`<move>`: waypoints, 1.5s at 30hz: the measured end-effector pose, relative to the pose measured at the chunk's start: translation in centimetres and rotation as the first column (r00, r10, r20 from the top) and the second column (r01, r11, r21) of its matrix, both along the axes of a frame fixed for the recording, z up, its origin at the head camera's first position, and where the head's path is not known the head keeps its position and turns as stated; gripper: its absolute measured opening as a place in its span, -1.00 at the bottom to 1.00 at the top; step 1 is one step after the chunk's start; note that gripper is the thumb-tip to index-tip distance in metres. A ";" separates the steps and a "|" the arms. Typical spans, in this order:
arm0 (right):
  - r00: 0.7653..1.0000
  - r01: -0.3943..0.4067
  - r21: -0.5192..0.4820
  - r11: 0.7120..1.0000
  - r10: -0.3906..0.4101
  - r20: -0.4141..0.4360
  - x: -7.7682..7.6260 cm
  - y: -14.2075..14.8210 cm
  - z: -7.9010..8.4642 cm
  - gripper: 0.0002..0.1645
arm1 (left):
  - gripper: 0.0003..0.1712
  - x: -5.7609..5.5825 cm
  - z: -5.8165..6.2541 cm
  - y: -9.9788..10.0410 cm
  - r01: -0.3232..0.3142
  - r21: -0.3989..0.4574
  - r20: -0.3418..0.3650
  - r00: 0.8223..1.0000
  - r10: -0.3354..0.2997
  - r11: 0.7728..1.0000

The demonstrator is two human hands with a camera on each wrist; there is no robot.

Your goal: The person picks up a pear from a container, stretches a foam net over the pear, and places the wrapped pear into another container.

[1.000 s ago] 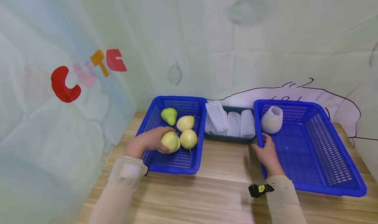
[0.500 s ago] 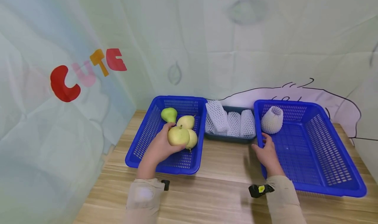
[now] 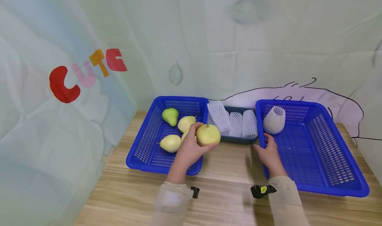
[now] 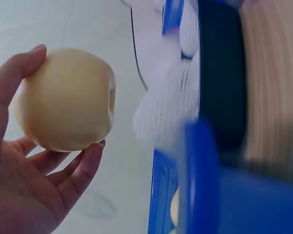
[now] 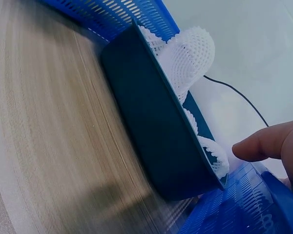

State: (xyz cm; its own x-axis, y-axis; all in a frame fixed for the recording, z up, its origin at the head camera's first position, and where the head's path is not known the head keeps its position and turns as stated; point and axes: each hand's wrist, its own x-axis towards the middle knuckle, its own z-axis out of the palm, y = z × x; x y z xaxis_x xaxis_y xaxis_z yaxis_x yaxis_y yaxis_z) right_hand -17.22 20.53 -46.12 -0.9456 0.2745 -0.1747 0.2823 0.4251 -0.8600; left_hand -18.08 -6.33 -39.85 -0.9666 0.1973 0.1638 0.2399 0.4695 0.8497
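Observation:
My left hand [image 3: 191, 146] grips a round, pale yellow pear [image 3: 208, 135], thumb on one side and fingers on the other. The pear is held up over the right side of the left blue basket [image 3: 140, 133], its stem upward in the head view. Inside that basket lie a green pear [image 3: 170, 116] and yellow pears [image 3: 170, 143], one mostly hidden behind my left hand. My right hand [image 3: 270, 154] holds the left rim of the right blue basket [image 3: 301, 163], thumb outside and fingers inside. A pear-shaped white foam net [image 3: 274, 120] stands in that basket's back left corner.
Between the baskets, a dark green tray [image 5: 151, 117] holds several white foam net sleeves [image 3: 236, 124], one leaning over the others. The wood-grain table [image 3: 226, 193] extends in front. A printed cloth backdrop [image 3: 209, 53] hangs right behind the baskets.
My left hand has lifted the pear from the left basket and carried it to the right, uncovering another yellow pear. My right hand has stayed on the basket rim.

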 end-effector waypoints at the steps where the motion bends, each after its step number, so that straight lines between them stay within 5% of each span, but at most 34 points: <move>1: 1.000 0.001 -0.001 1.000 -0.001 0.002 0.0 0.0 0.0 -0.18 | -0.09 0.1 0.0 0.5 0.006 0.003 -0.003 1.000 -0.006 1.000; 10: 1.000 0.004 0.000 1.000 -0.004 0.004 -0.2 0.1 -0.1 -0.18 | -0.09 0.3 -0.2 3.5 0.044 0.068 0.033 0.998 -0.047 0.997; 26: 0.999 0.027 0.007 1.000 -0.026 -0.022 -0.4 0.2 -0.2 -0.28 | -0.11 0.6 -1.7 5.6 0.053 0.079 0.018 0.998 -0.054 0.995; 35: 0.999 0.028 0.005 1.000 -0.028 -0.021 -0.3 0.0 -0.1 -0.30 | -0.15 0.7 -4.5 7.1 -0.029 0.093 -0.010 0.999 0.030 0.995; 45: 1.000 0.022 0.021 1.000 -0.022 -0.008 -0.1 -0.1 -0.1 -0.22 | -0.13 0.7 -8.4 8.5 -0.097 0.177 0.111 0.991 0.078 0.979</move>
